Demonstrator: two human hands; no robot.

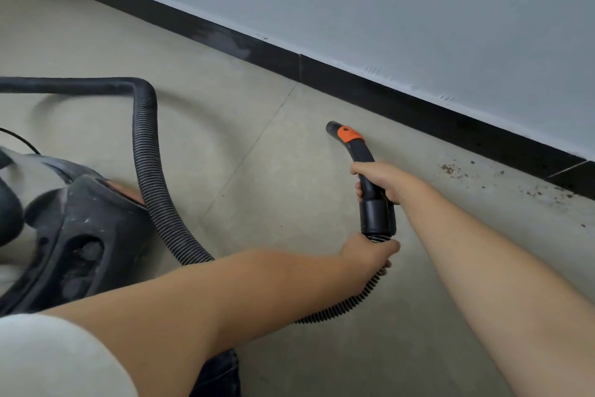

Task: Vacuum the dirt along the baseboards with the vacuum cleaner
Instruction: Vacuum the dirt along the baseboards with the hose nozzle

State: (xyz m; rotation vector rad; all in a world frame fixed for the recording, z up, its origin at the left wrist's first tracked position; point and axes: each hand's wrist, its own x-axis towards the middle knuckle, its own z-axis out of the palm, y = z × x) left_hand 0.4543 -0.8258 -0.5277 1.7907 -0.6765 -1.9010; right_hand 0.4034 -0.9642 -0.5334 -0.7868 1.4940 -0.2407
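**Hose handle held in both hands, short of the dirt at the baseboard**

The tiled floor [264, 145] fills most of the view, bounded on the far side by a pale wall [418, 10] with a black baseboard [370, 90] running from far left to near right. The vacuum cleaner body [74, 222] sits at the left, dusty and somewhat blurred; its make cannot be read. The ribbed hose [148, 171] leaves it, loops away to the far left, then passes under the forearms to the handle.

The right hand [380, 182] is wrapped around the curved black handle [367, 171], whose orange-collared open end [335, 127] points far-left, above the floor and apart from the baseboard. The left hand [367, 251] grips the hose just beneath the handle's cuff.

Scattered brown dirt [450, 169] lies against the baseboard to the right of both hands, well apart from the open end. Nothing stands between.
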